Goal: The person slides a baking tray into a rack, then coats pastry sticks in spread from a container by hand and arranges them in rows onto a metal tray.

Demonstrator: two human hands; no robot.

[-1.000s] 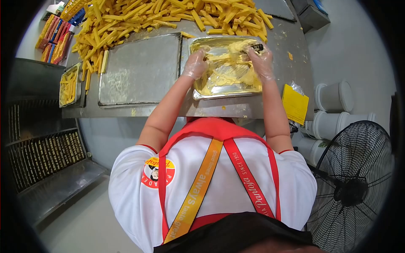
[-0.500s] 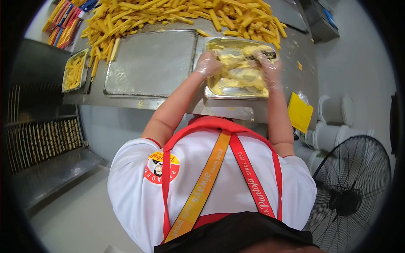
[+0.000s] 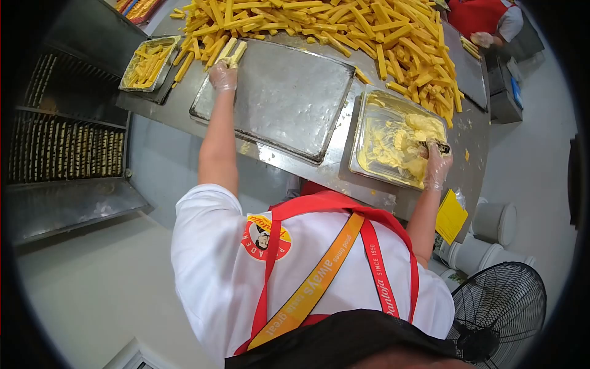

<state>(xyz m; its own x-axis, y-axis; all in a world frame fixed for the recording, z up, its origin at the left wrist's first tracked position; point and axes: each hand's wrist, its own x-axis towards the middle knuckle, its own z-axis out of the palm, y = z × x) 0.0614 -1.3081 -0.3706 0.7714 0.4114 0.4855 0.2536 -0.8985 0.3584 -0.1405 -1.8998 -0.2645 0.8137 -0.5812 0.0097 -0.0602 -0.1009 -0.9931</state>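
My left hand [image 3: 224,76], in a clear glove, is closed on pale coated sticks [image 3: 232,53] at the upper left corner of a flat metal tray [image 3: 283,92]. My right hand [image 3: 437,166], also gloved, grips a dark-handled tool [image 3: 437,147] at the right side of a deep metal pan [image 3: 358,161]. Soft yellow cream [image 3: 393,138] is smeared across that pan. The tool's far end is hidden in the cream. Behind both lies a big heap of yellow sticks [image 3: 319,18].
A small tray [image 3: 125,84] of yellow sticks stands at the table's left end. A co-worker's gloved hand [image 3: 482,39] is at the upper right, near another tray [image 3: 464,67]. Yellow cloth [image 3: 452,216], white buckets [image 3: 495,222] and a fan [image 3: 501,313] are at right; a rack [image 3: 67,144] is at left.
My left hand has left the cream pan for the flat tray's left corner, where it holds pale sticks. My right hand remains at the pan with the tool. The view has turned, bringing a co-worker into sight.
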